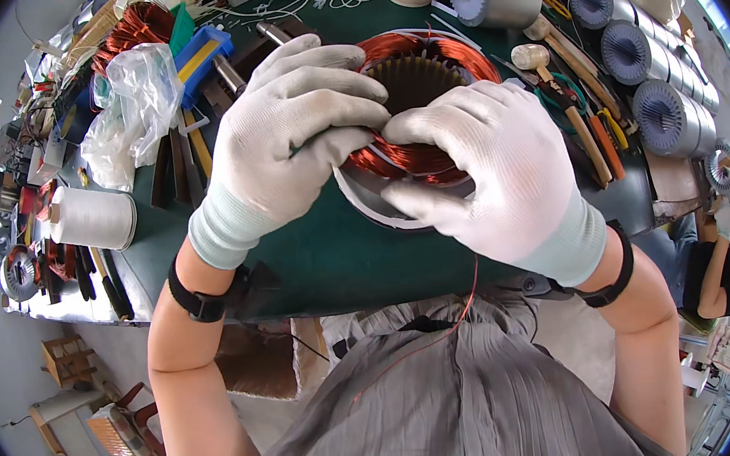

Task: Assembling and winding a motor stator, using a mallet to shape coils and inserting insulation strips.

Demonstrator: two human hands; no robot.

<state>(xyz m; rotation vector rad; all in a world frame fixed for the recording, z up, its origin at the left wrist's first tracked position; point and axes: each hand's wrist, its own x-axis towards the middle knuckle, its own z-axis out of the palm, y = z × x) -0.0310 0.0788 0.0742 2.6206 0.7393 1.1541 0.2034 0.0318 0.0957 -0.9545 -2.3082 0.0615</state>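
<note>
A motor stator (416, 82) stands on the green bench in front of me, its slotted bore facing up. Red copper windings (412, 167) loop around its near rim, above a grey metal shell (365, 194). My left hand (287, 133), in a white knit glove, is closed at the winding's left edge, thumb and fingertips together. On the near right side my right hand (507, 171), gloved too, grips the winding, index finger on top and thumb low against the shell. What lies under the fingertips is partly hidden. A thin red wire (471, 292) trails down over my grey clothing.
Several finished-looking metal stator cores (663, 117) line the right side. Near them lie a mallet (532, 57), and pliers (555, 96). To the left are a white thread spool (98, 218), clear plastic bags (135, 110) and a blue bin (204, 62). Another person (721, 273) works far right.
</note>
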